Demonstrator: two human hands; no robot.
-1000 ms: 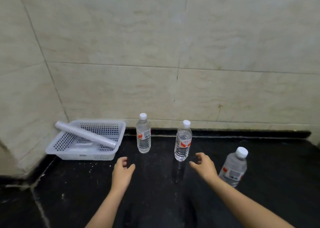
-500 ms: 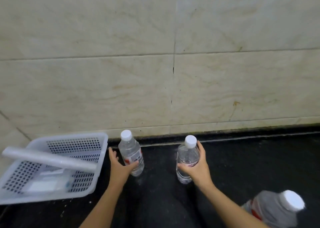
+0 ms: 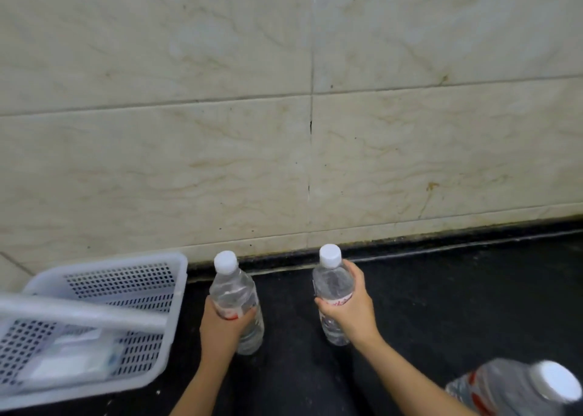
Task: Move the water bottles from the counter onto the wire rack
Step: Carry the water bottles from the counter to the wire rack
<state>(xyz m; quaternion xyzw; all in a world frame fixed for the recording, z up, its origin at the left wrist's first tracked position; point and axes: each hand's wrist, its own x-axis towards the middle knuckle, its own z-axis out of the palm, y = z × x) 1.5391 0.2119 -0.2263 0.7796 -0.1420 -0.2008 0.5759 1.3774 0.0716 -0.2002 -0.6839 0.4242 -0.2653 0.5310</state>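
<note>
Head view looks down on a dark, glossy stone counter (image 3: 457, 305) that runs along a wall of pale marbled tiles (image 3: 189, 131). Two clear plastic water bottles with white screw caps and red-and-white labels stand near the back edge, and each is in a grasp. The left hand (image 3: 222, 327) is wrapped around the label band of the left bottle (image 3: 235, 292), thumb on the near right side, fingers closed round the far side. The right hand (image 3: 353, 308) is closed round the middle of the right bottle (image 3: 331, 284), fingers curled over its shoulder just below the cap. Whether the bases are touching the counter or just off it is hard to tell; both bottles look low and close to the surface. A third clear water bottle (image 3: 517, 390), same cap and label, sits blurred at the bottom right corner, near the camera and untouched by either hand.

To the left, a white perforated plastic basket (image 3: 176, 289) rests on the counter with a pale grey tube (image 3: 79, 316) lying across its rim and some flat pale packaging inside.

No wire rack shows anywhere in view. By my reading the task is barely begun: two bottles are gripped but none is delivered, and the third has yet to be picked up. The carry to the rack and the placing of all three remain.
</note>
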